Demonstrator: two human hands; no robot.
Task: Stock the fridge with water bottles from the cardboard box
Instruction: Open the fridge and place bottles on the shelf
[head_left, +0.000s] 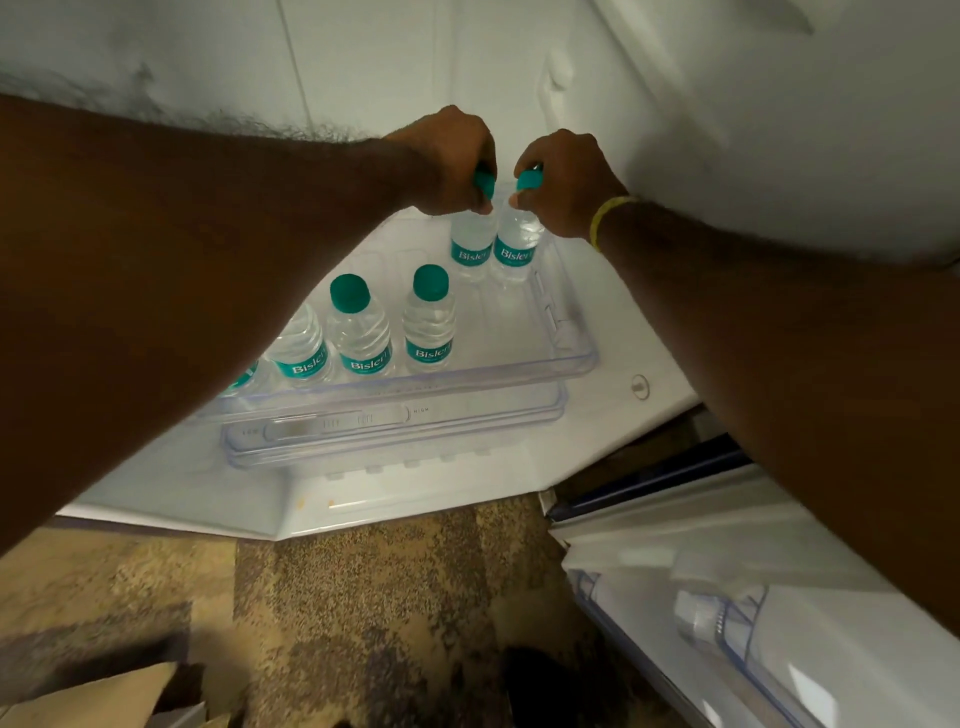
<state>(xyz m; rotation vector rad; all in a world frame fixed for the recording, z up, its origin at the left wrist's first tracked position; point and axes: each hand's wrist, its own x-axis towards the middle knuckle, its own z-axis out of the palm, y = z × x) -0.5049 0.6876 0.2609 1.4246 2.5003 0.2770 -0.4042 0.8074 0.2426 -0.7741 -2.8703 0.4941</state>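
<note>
Firmly, left hand (451, 156), right hand (566, 182), gripping bottles (471, 248)

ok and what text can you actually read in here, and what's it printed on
"Bisler" (the ending curves out of view): teal labels on the back-left bottle, back-right bottle and three front bottles.
"HIGH": just right of the slider.
Word left of the slider: too faint to read.
Fine print under the brand: too blurred.
</note>
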